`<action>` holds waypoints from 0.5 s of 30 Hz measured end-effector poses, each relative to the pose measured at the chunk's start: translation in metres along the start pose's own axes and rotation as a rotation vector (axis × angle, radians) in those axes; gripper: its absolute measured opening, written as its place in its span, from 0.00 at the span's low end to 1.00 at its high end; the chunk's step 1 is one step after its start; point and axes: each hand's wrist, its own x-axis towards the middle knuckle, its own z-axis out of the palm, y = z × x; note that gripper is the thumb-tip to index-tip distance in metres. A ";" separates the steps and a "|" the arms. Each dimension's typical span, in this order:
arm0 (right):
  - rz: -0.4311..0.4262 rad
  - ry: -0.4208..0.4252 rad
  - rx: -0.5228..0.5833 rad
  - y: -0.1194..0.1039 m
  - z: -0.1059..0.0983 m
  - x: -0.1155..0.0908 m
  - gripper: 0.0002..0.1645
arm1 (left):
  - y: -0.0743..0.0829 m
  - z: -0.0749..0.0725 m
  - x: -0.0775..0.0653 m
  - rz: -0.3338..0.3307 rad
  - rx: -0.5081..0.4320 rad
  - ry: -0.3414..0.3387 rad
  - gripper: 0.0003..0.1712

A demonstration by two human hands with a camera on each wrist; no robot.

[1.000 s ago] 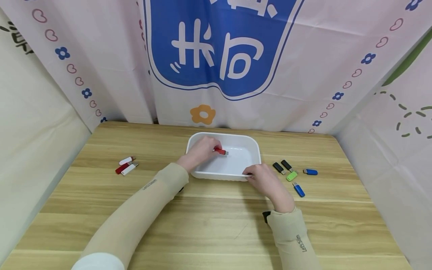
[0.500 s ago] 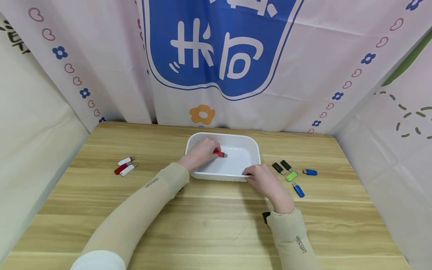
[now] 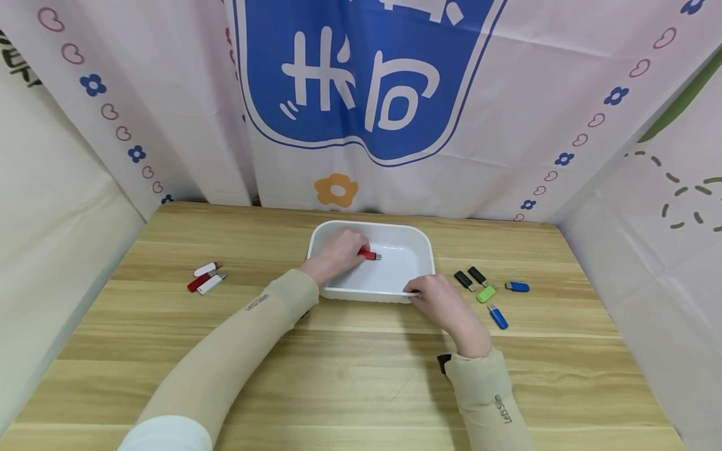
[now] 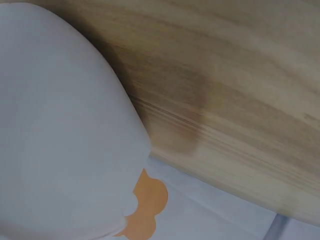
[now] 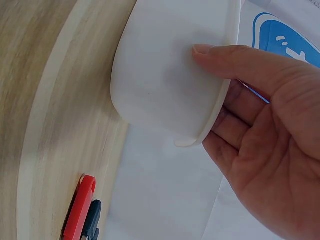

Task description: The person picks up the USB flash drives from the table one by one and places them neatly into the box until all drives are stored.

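A white plastic bin (image 3: 403,263) stands at the middle of the table. Inside it, my left hand (image 3: 338,250) pinches a red USB stick (image 3: 369,255), whose metal plug points right; the fingertips are partly hidden. My right hand (image 3: 437,297) grips the bin's near right corner. In the right wrist view, the right thumb (image 5: 220,59) presses on the bin's outer wall (image 5: 155,80), with the other fingers over the rim. The left wrist view shows the bin's curved wall (image 4: 60,125), but no left hand.
Left of the bin lie a white USB stick (image 3: 205,269), a dark red one (image 3: 200,282) and another white one (image 3: 211,284). To its right are black (image 3: 465,280), green (image 3: 486,294) and blue sticks (image 3: 498,317). A printed curtain (image 3: 282,169) hangs behind the table.
The head view has shifted slightly. Both hands stay almost where they were; the red USB stick has moved only a little within the bin, still between the left fingers.
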 end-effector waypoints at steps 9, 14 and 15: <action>0.009 -0.003 0.001 -0.002 0.000 0.000 0.07 | -0.001 0.000 -0.001 -0.006 0.014 0.007 0.07; 0.014 -0.005 0.002 -0.002 0.000 0.000 0.08 | 0.000 0.000 -0.001 -0.019 0.003 -0.001 0.09; 0.015 -0.006 0.003 -0.002 0.000 0.000 0.08 | 0.000 0.000 -0.001 -0.022 0.001 -0.003 0.09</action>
